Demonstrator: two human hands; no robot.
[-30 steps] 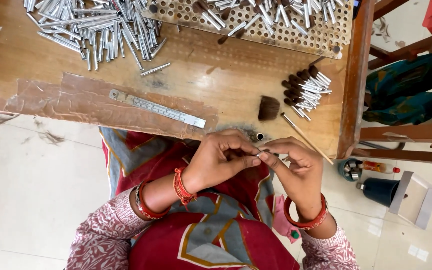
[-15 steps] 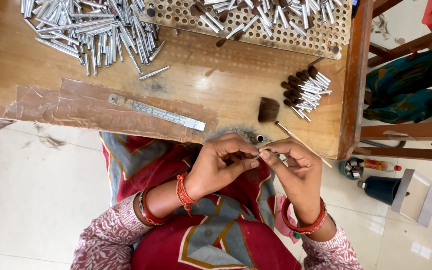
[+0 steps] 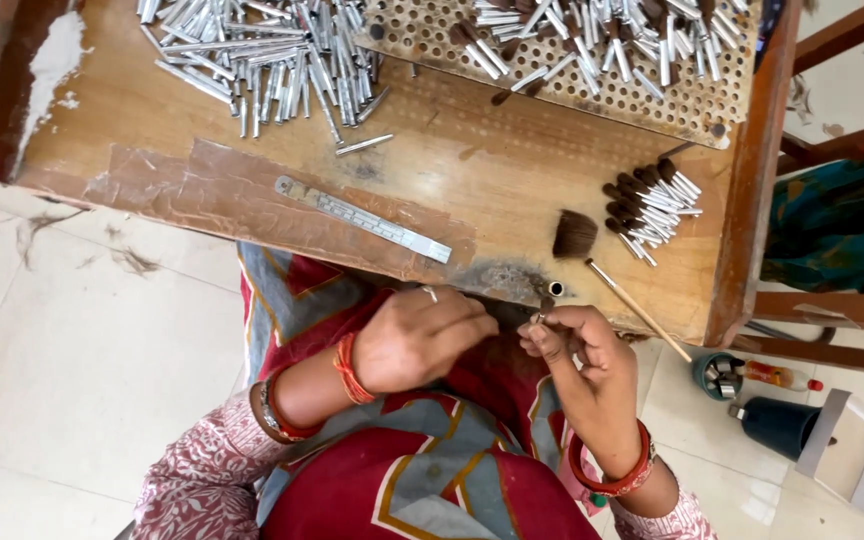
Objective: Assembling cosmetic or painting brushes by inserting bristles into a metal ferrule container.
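Pinching a small metal ferrule (image 3: 540, 319) between thumb and fingertip, the right hand (image 3: 584, 362) holds it just off the near edge of the wooden worktop (image 3: 452, 130), raised over the lap so both hands can reach it. The left hand (image 3: 420, 338) sits at nine o'clock from it, fingers curled inward; whether this grip closes on anything cannot be told. A loose tuft of brown bristle (image 3: 574, 235) lies at twelve o'clock from the ferrule, near enough to draw from. Finished brush heads (image 3: 650, 205) are bundled at one o'clock, bristles pointing the same way. A thin stick (image 3: 638, 310) lies slanted at the edge beside them. A steel ruler (image 3: 362, 219) rests at ten o'clock, and empty metal tubes (image 3: 262, 65) are heaped at the far left, apart from the perforated tray (image 3: 562, 50) holding more.
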